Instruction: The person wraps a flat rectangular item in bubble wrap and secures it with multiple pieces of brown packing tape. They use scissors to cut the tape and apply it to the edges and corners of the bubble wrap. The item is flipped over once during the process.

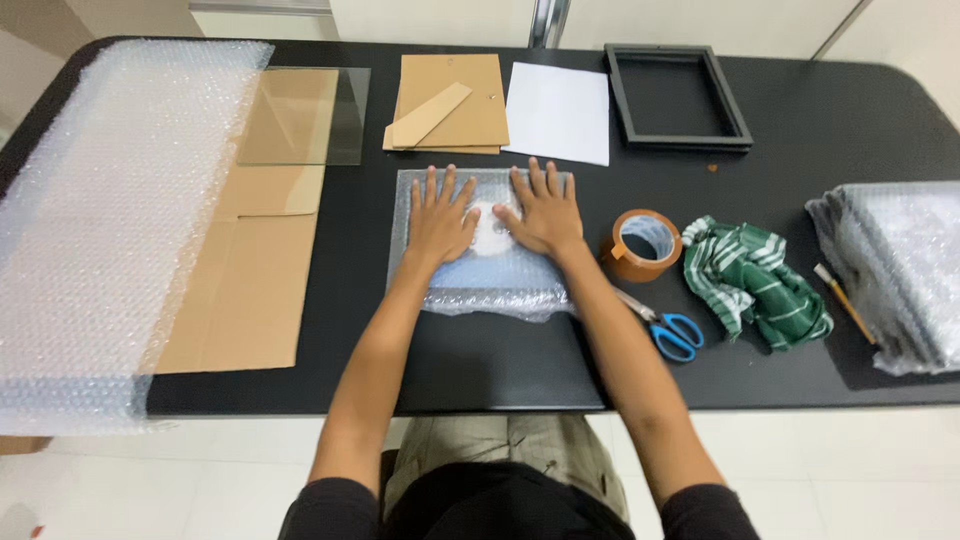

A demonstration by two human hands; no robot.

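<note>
On the black table [480, 370], with the bubble-wrap roll [90, 230] cut off at the left edge, my left hand [440, 222] and right hand [545, 215] press flat, fingers spread, gripping nothing, on the centre bubble-wrapped parcel [480, 290], its contents blurred.

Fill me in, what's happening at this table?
A person presses both palms flat on a bubble-wrapped flat item in the middle of the black table, left hand and right hand side by side. To the right lie a brown tape roll, blue-handled scissors and a green striped cloth. Behind sit an empty black picture frame, white paper, a cardboard backing and a glass pane.
</note>
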